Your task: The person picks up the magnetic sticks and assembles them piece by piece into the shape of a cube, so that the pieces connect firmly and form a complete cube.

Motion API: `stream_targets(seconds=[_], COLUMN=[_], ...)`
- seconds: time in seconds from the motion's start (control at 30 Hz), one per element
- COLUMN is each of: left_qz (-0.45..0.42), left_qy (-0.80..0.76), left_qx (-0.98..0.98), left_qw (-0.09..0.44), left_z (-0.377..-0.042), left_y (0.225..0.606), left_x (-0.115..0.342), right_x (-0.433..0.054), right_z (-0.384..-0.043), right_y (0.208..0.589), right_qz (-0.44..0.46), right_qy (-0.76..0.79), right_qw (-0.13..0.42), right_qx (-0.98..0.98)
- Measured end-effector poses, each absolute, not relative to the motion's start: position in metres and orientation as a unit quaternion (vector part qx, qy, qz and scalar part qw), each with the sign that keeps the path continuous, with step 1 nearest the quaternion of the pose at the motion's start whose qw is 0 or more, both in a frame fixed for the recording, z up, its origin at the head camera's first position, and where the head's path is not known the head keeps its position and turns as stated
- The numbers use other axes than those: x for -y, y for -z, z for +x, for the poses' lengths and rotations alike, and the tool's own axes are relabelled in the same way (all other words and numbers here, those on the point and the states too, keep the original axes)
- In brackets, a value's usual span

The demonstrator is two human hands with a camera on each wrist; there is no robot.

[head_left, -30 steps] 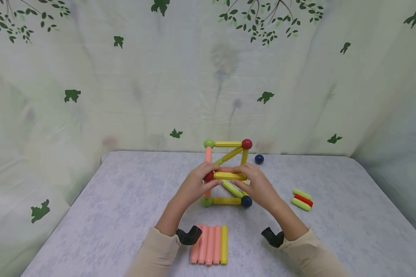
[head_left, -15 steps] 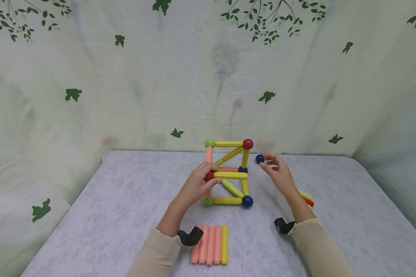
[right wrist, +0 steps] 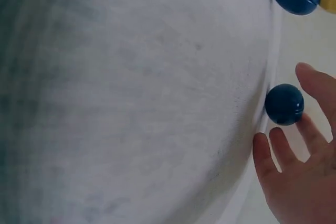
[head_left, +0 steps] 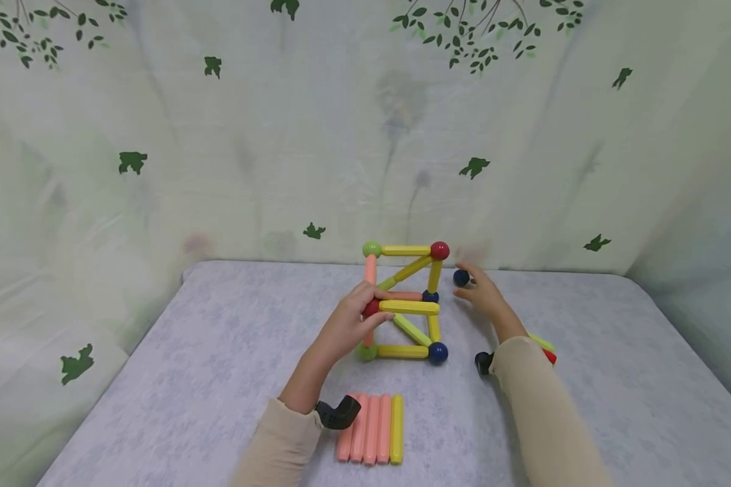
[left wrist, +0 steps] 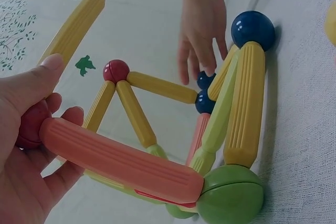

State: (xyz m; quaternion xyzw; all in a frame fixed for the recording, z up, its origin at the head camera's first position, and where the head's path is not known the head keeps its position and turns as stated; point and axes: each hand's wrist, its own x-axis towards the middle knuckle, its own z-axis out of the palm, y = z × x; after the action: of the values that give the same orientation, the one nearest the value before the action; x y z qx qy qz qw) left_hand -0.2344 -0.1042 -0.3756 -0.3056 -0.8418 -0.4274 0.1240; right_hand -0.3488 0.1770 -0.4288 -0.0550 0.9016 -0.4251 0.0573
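Observation:
A stick-and-ball frame of yellow, pink and light green sticks stands on the table, with a red ball (head_left: 440, 251) at its top right corner and a dark blue ball (head_left: 437, 352) at its lower right. My left hand (head_left: 341, 326) grips a red ball (left wrist: 32, 125) on its near side. From that ball a yellow stick (head_left: 409, 308) sticks out to the right, and a pink stick (left wrist: 123, 158) runs to a green ball (left wrist: 231, 195). Beyond the frame, my right hand (head_left: 486, 297) reaches around a loose blue ball (right wrist: 284, 104), fingers spread and thumb apart from it.
Several pink sticks (head_left: 370, 433) and one yellow stick (head_left: 396, 430) lie side by side at the front of the table. Light green and red sticks (head_left: 548, 353) lie at the right, partly behind my right forearm. A leaf-printed cloth (head_left: 268, 135) hangs behind the table.
My right hand has left the yellow stick and moved right and back to the loose blue ball. My left hand stays on the red ball.

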Motion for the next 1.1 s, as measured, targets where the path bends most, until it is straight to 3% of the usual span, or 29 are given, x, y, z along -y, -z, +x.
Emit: stream_targets(seconds=[0.3, 0.47, 0.8, 1.1], left_qz=[-0.289, -0.288, -0.291, -0.299], left_qy=[0.444, 0.434, 0.441, 0.447], left_qx=[0.841, 0.845, 0.84, 0.832], left_qw=[0.108, 0.118, 0.124, 0.138], left_z=[-0.234, -0.235, -0.234, -0.235], left_y=[0.375, 0.375, 0.377, 0.378], left_x=[0.103, 0.103, 0.103, 0.101], right_x=[-0.178, -0.183, -0.174, -0.156], right_z=[-0.351, -0.34, -0.277, -0.227], right_y=[0.429, 0.425, 0.401, 0.383], right_qz=[-0.008, -0.015, -0.099, -0.19], right_qy=[0.354, 0.43, 0.548, 0.584], right_qw=[0.065, 0.005, -0.065, -0.062], right_qx=[-0.933, -0.903, -0.828, -0.787])
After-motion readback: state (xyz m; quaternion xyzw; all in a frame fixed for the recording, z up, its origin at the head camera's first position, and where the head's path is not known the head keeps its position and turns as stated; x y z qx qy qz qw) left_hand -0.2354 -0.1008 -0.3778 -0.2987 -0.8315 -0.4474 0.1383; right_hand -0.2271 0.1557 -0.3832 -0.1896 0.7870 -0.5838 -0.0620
